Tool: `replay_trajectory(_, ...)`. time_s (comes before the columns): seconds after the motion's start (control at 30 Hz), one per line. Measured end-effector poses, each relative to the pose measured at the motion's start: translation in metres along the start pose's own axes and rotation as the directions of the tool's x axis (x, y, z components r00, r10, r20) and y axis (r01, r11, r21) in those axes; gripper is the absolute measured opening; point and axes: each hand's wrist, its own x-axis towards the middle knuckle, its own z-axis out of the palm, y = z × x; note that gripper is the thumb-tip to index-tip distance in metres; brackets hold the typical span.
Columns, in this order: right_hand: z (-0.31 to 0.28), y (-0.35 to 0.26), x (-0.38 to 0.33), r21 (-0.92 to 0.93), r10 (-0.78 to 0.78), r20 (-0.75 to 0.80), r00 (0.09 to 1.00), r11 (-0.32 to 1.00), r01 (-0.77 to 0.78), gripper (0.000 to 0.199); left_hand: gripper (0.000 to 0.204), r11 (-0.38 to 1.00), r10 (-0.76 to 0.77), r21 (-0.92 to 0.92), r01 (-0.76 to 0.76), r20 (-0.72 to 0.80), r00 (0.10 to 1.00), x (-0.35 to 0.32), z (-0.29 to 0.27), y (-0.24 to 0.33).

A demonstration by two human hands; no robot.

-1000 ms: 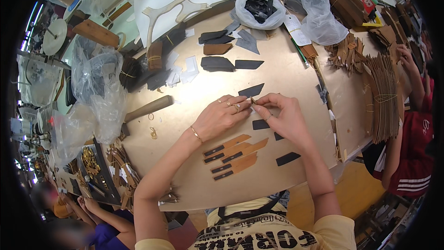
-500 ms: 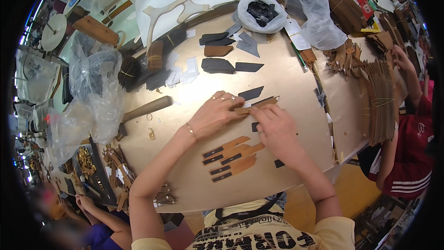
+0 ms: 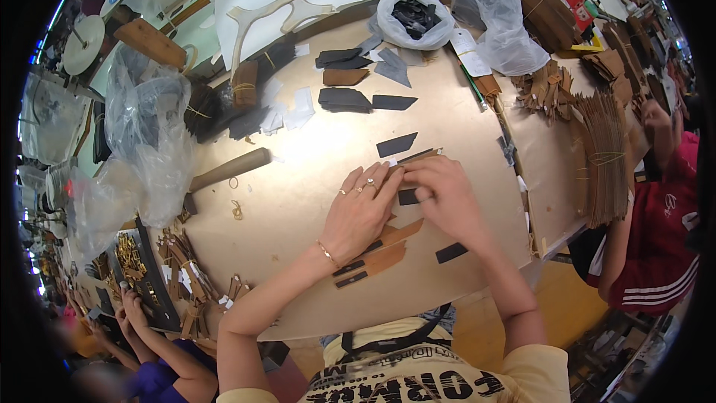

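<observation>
My left hand (image 3: 361, 207) reaches over the brown strips with its fingers close together, their tips meeting my right fingers. My right hand (image 3: 446, 195) is closed, fingers bent in a pinch. Between both sets of fingertips is a narrow brown leather strip (image 3: 428, 155) with a dark edge, mostly covered. Under and beside my left palm lie several brown leather strips (image 3: 385, 260) with black end pieces. A black slanted piece (image 3: 397, 145) lies just beyond my hands. Smaller black pieces lie by my right hand (image 3: 408, 197) and near my right wrist (image 3: 450, 253).
Farther back are stacked black pieces (image 3: 344, 100), white paper pieces (image 3: 300, 110) and a plastic bag of black scraps (image 3: 415, 18). A wooden handle (image 3: 233, 169) lies left. Bundled brown strips (image 3: 601, 157) stand right, near a person in a red shirt (image 3: 656, 239).
My left hand has shifted nearer and turned, its fingers now pointing away and covering more of the brown strips. My right hand stays close to it, and the black piece by its wrist shows more.
</observation>
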Motion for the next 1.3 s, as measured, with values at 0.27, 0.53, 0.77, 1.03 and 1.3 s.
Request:
replay_trajectory(0.27, -0.011, 0.017, 0.003, -0.028, 0.147, -0.221, 0.964, 0.987, -0.157, 0.019, 0.032, 0.989, 0.037, 0.141, -0.048, 0.078, 0.996, -0.003, 0.009, -0.004)
replay_trajectory(0.53, -0.003, 0.026, 0.005, -0.007, 0.116, -0.201, 0.973, 0.993, -0.12, 0.017, 0.036, 0.995, 0.059, 0.076, -0.066, 0.09, 0.994, 0.004, 0.007, -0.005)
replay_trajectory(0.77, -0.01, 0.027, 0.012, -0.104, 0.13, -0.149, 0.98, 0.984, -0.146, 0.017, 0.047, 0.958, 0.028, 0.28, -0.064, 0.133, 0.991, 0.006, 0.016, 0.016)
replay_trajectory(1.03, -0.026, 0.034, 0.021, 0.021, 0.278, 0.003, 0.961, 0.96, -0.278, 0.019, 0.047, 0.919, -0.008, 0.392, -0.035, 0.109, 0.994, 0.006, 0.023, 0.025)
replay_trajectory(1.3, -0.025, 0.032, 0.023, 0.092, 0.352, 0.0, 0.936, 0.932, -0.35, 0.017, 0.049, 0.936, -0.058, 0.35, 0.027, 0.078, 0.995, 0.006, 0.024, 0.031)
